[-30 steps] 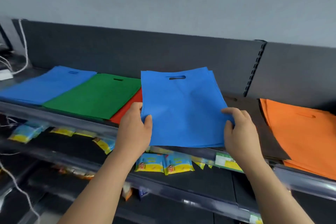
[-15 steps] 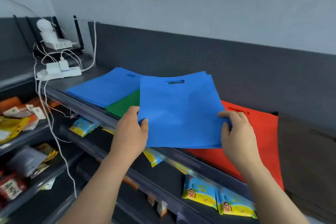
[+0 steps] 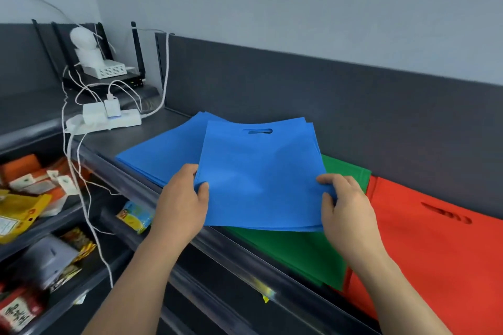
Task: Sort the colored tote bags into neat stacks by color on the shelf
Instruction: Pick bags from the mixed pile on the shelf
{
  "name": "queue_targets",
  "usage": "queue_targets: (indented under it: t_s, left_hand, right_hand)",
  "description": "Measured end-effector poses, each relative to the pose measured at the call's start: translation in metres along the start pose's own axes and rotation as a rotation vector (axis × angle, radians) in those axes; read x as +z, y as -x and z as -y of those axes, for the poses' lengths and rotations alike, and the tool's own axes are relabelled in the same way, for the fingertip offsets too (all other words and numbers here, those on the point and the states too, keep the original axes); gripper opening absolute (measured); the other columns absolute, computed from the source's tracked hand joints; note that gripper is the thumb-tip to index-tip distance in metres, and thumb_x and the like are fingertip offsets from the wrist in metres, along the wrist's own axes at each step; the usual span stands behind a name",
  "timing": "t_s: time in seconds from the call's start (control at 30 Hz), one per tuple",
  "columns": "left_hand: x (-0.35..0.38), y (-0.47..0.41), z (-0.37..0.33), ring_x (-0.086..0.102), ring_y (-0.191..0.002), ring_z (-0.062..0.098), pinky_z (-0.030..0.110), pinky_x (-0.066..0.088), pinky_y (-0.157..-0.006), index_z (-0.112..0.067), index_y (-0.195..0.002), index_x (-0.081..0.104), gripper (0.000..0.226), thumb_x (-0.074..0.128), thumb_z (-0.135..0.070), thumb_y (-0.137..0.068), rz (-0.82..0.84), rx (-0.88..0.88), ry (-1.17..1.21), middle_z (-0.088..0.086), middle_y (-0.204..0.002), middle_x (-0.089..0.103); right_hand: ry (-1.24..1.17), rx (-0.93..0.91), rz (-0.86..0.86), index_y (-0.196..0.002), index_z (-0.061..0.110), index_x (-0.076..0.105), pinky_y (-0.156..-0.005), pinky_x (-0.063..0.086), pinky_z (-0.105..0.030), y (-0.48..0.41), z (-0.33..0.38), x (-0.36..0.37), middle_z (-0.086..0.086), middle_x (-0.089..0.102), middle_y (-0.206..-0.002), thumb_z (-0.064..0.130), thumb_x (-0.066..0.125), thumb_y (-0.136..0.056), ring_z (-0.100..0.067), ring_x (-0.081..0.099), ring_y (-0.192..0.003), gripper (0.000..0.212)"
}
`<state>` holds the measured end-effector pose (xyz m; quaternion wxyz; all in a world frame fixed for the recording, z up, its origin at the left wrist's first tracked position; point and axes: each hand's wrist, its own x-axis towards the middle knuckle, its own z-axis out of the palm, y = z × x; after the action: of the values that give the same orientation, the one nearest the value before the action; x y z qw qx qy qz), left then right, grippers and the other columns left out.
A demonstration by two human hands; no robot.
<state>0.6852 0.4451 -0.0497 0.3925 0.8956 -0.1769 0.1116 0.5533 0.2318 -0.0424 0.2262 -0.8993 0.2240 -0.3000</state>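
Head view: the left hand [image 3: 181, 204] and the right hand [image 3: 345, 207] each pinch a near side edge of a thin bundle of blue bags [image 3: 261, 177], thumbs on top, fingers curled beneath. The bundle hovers over the shelf [image 3: 130, 141], partly above the blue stack [image 3: 160, 155] at left and the green stack [image 3: 299, 250]. A red stack [image 3: 424, 239] lies at right. The fabric looks light, floppy and slippery between layers, so gripping both edges seems wise.
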Motion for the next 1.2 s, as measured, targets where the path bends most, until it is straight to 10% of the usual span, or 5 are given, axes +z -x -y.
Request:
queue_targets:
  t_s: [0.53,0.97,1.2]
  left_hand:
    - [-0.046,-0.15,0.113,0.049,-0.116,0.029,0.039,0.04,-0.089,-0.011,-0.137,0.042,0.041,0.044,-0.019,-0.097,0.175,0.132,-0.178,0.009,-0.13,0.051]
    - [-0.05,-0.196,0.165,0.046,-0.076,0.023,0.035,0.036,-0.061,-0.008,-0.105,0.053,0.016,0.041,-0.013,-0.095,0.266,0.138,-0.267,0.008,-0.09,0.046]
    - [-0.047,-0.19,0.154,0.046,-0.107,0.034,0.041,0.041,-0.086,-0.005,-0.132,0.049,0.04,0.05,-0.017,-0.094,0.254,0.253,-0.322,0.013,-0.129,0.049]
  right_hand:
    - [0.089,0.202,0.027,-0.139,0.014,0.042,-0.092,0.043,-0.031,-0.022,0.121,0.129,-0.002,0.053,-0.129,0.013,0.048,-0.092,-0.021,0.051,-0.115,0.047]
    - [0.362,0.25,0.132,-0.108,0.013,0.061,-0.073,0.044,-0.029,-0.026,0.158,0.167,-0.001,0.053,-0.092,0.035,0.046,-0.093,-0.02,0.051,-0.088,0.03]
    - [0.354,0.228,0.031,-0.113,0.012,0.063,-0.082,0.044,-0.031,-0.024,0.158,0.155,-0.004,0.059,-0.106,0.031,0.051,-0.092,-0.024,0.053,-0.099,0.031]
